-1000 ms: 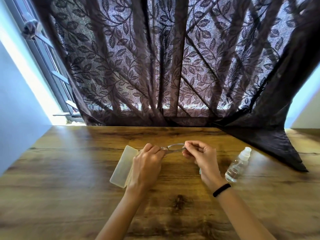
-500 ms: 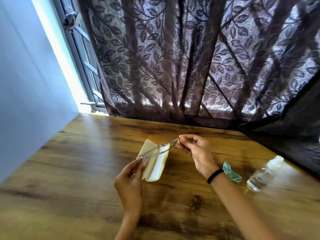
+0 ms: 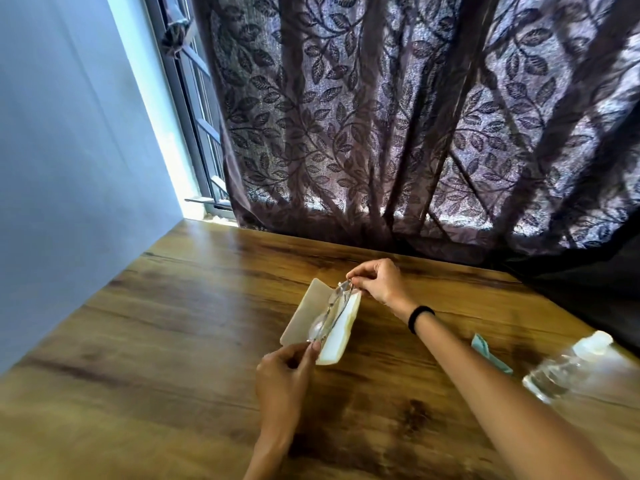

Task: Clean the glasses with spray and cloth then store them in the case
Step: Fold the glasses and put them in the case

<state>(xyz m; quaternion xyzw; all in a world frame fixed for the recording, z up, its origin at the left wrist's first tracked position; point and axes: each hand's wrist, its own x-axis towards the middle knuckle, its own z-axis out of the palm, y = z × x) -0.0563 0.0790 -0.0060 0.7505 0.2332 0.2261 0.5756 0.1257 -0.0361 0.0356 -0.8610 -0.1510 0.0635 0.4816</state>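
- While both hands hold them by the ends, the glasses (image 3: 329,315) show as a thin metal frame with clear lenses. The lens nearer to the person catches the light, and the rest is slightly blurred.
- They lie lengthwise over the open case (image 3: 306,311), which is pale cream. Its lid stands up on the left and its white-lined half is on the right. Whether the frame already touches the lining cannot be told.
- The case rests on the wooden worktop (image 3: 173,341), between the two hands.
- The left hand (image 3: 282,374) is at the near corner of the case. Its fingers (image 3: 311,348) pinch the near end of the frame between thumb and forefinger.
- The right hand (image 3: 379,282), with a black band (image 3: 420,318) on the wrist, is at the far end of the case. Its thumb and fingertips are pressed together on the far end of the frame.
- A teal cloth (image 3: 488,351) lies on the worktop to the right of the right forearm. The clear spray bottle (image 3: 568,368) with a white cap is beside it, blurred and well apart from both hands.
- Half a second ago the glasses were higher and crossed the open case at an angle; now they are lower and lined up with it.
- One second ago the case lay flat and looked shut, and the glasses were held crosswise between the hands.
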